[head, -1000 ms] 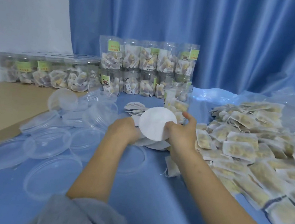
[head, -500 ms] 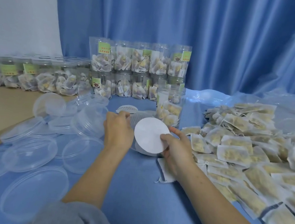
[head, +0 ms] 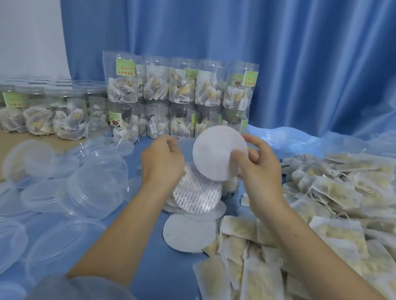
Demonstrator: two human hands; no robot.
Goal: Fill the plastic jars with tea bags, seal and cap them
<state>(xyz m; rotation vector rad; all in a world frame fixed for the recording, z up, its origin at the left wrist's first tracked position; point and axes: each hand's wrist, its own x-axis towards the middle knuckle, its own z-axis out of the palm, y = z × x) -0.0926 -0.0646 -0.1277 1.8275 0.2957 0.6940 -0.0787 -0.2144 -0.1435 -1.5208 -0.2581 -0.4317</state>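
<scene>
White paper-like seal disc is now lifted higher than half a second ago, tilted up in front of the jar rows, where before it hung low over the pile of discs. The right hand pinches its right edge between thumb and fingers. The left hand has risen too; its fingers are curled at the disc's left side, but whether they grip anything cannot be told from this angle. The open filled jar that showed behind the disc earlier is now hidden by the hands and disc.

Under the hands lies a small pile of seal discs: one shows a silver patterned face, at least two more lie below, and the lowest white one rests flat on the blue counter.

Filled jars stand at the back in a stack two high, five across on top; a lower row of filled jars runs to the left, about six visible. Clear plastic lids lie scattered to the left, roughly ten, overlapping. Loose tea bags heap on the right, too many to count, some touching the right forearm. A grey sleeve shows at the bottom, and a blue curtain hangs behind.
</scene>
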